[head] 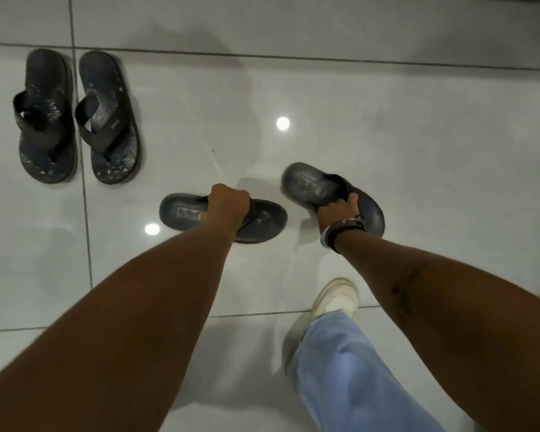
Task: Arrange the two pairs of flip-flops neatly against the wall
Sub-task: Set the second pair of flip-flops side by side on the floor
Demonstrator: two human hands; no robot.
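Note:
Two dark flip-flops with worn patterned footbeds, one [46, 120] beside the other [109, 120], stand side by side at the upper left, heels toward the wall. My left hand [228, 202] is closed around the straps of a plain dark flip-flop [184, 212] that lies sideways on the floor, heel to the left. My right hand [339, 208], with bands at the wrist, grips the strap side of its mate [306, 183], which is tilted and blurred, heel up and left.
The floor is glossy white tile [387, 135] with dark grout lines and two bright light reflections. The wall base runs along the top. My white shoe [337, 299] and light blue trouser leg [349, 369] are at the lower right.

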